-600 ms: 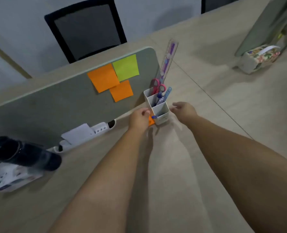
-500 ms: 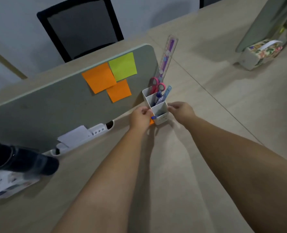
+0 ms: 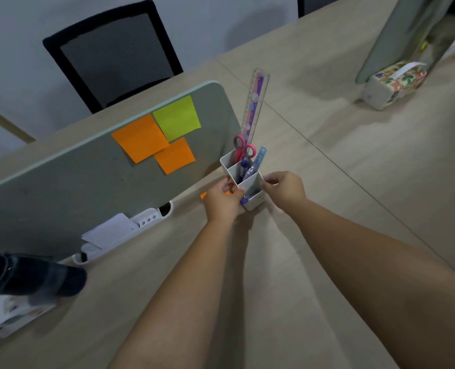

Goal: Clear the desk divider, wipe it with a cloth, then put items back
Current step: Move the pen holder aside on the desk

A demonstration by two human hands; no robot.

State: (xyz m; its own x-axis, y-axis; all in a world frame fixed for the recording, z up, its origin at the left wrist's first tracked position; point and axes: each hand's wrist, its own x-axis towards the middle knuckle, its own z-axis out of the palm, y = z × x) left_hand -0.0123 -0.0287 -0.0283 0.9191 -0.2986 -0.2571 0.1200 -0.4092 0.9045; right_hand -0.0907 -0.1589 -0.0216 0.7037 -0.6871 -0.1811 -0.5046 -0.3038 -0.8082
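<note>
A grey desk divider (image 3: 69, 193) stands across the desk with two orange sticky notes (image 3: 141, 138) and a green sticky note (image 3: 177, 118) stuck on it. At its right end stands a white pen holder (image 3: 254, 199) with pink scissors (image 3: 243, 150), a tall ruler (image 3: 255, 102) and pens. My left hand (image 3: 222, 202) grips the holder's left side and my right hand (image 3: 285, 189) grips its right side. A small orange thing (image 3: 203, 195) peeks out beside my left hand.
A white clip-on tray (image 3: 130, 226) with paper in it hangs at the divider's foot. A dark bottle (image 3: 32, 275) lies on a white packet (image 3: 5, 315) at the left. A floral tissue box (image 3: 394, 83) sits far right by another divider. A black chair (image 3: 114, 51) stands behind.
My right hand has closed in from beside the pen holder onto its right side. Both hands now hold it. The view has shifted slightly.
</note>
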